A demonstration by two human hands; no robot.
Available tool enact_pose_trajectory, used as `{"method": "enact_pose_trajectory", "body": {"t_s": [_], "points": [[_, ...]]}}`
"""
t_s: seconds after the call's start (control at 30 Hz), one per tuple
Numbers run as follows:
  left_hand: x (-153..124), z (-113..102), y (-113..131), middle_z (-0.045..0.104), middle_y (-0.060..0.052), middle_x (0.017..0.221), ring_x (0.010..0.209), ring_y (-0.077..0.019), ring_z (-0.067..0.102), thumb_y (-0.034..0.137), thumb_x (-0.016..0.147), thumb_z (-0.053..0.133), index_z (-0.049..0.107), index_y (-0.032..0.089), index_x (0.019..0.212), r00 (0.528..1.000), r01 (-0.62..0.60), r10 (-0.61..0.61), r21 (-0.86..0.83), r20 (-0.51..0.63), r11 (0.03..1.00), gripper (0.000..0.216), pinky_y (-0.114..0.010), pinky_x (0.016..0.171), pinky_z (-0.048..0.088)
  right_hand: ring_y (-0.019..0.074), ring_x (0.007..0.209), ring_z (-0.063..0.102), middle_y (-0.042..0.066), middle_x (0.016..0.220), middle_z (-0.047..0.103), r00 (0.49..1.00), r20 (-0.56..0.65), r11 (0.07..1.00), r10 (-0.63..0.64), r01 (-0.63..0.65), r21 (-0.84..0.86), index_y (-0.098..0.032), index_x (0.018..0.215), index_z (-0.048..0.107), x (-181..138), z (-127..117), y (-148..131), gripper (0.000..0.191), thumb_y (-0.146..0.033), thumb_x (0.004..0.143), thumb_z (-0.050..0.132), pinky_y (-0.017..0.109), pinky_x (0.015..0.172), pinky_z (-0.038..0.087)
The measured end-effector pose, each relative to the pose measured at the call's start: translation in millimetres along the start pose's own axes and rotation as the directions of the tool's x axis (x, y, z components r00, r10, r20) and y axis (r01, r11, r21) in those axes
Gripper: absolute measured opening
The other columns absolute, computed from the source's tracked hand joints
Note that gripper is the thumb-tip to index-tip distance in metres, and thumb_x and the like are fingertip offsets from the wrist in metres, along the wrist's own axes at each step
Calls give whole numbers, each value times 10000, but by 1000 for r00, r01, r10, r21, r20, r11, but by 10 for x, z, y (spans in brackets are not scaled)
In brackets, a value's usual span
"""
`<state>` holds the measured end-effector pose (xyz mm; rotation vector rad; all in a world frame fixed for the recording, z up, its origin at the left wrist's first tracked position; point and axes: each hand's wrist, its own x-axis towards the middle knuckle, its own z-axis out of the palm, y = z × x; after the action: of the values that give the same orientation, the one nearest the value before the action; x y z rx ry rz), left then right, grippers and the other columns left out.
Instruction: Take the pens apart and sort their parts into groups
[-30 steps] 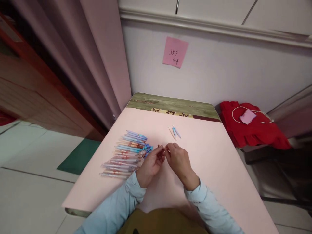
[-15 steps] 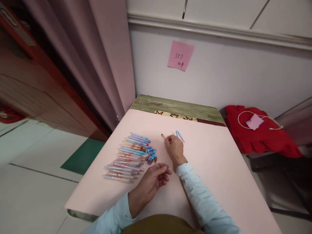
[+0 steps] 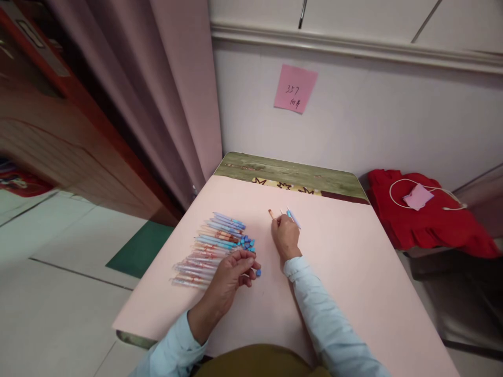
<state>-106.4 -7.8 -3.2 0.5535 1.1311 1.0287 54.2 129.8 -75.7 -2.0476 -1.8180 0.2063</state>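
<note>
A row of several pastel pens [image 3: 208,246] lies on the left of the pink table [image 3: 346,272], with small blue caps [image 3: 247,243] heaped at its right end. My left hand [image 3: 231,275] rests beside the row, fingers curled around a small blue cap [image 3: 258,272]. My right hand [image 3: 285,235] reaches farther out, fingers closed on a pen with an orange tip [image 3: 271,213]. Just past that hand lie a blue pen part [image 3: 294,218] and a white piece.
A pink curtain [image 3: 176,94] hangs at the left. A pink sticky note [image 3: 295,89] is on the wall. A red cloth [image 3: 428,217] with a white cable and a pink note lies at the right. A green strip [image 3: 291,170] borders the table's far end.
My hands were together over the table's middle. They have parted: the right one reached forward with the orange-tipped pen, the left moved back to the left beside the pen row.
</note>
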Motion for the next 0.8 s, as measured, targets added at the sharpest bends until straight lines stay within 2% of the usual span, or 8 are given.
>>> {"method": "enact_pose_trajectory", "body": {"t_s": [0.43,0.57,0.8], "points": [[33,-47,107,724,-83,806,555,-100,589,289,680,824,675,134,827,997,-46,46,-5,-65,999,260,-205,496,449,204,803,675,152,964,703,999,-31,998,11,-13,-69,-115,993,648,38,-67,180,213,-265,952,503,269,680,426],[44,-103,103,731,-85,810,561,-100,600,285,695,819,683,137,847,997,-41,41,3,-66,999,251,-195,483,438,210,807,678,145,951,707,1000,-11,996,27,-27,-88,-127,1005,657,50,-99,212,211,-275,950,517,277,685,428],[95,-157,149,715,-60,762,550,-95,588,290,697,818,668,144,865,994,-71,69,-18,-86,997,268,-175,452,419,207,793,678,149,943,715,1000,19,995,-19,20,-97,-125,988,670,22,-166,227,221,-265,959,501,279,681,424]]}}
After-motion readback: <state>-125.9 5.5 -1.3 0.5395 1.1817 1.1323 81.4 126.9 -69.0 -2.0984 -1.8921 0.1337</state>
